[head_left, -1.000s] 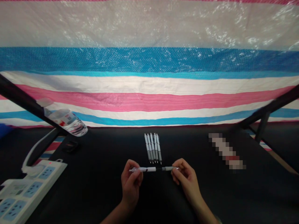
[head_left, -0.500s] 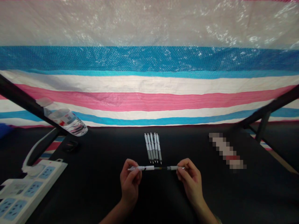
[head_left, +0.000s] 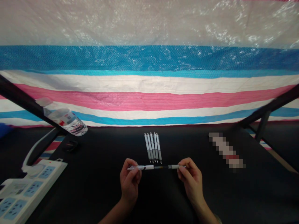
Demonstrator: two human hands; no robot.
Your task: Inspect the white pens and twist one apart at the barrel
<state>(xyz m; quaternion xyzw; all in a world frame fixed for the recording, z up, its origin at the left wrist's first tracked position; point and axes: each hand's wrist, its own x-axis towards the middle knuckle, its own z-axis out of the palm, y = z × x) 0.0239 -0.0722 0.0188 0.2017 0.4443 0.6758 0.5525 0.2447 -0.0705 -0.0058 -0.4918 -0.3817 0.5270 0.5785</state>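
My left hand (head_left: 130, 179) pinches the white upper barrel (head_left: 148, 167) of a pen, held level above the black table. My right hand (head_left: 190, 177) pinches the pen's grey front grip section (head_left: 174, 166), its tip poking out between the fingers. The two parts are apart, and a thin clear refill (head_left: 161, 167) with dark ink spans the gap between them. Just beyond my hands, several white-and-grey pens (head_left: 153, 147) lie side by side in a row, their tips toward me.
A power strip (head_left: 32, 189) with a plugged-in white cable lies at the left. Behind it are a dark object (head_left: 70, 145) and a tilted clear water bottle (head_left: 72, 123). A pixelated long item (head_left: 226, 151) lies at right. Striped sheeting (head_left: 149, 101) hangs behind the table.
My right hand has drawn the grip section slightly farther right, so a little more of the refill shows. My left hand stays almost still.
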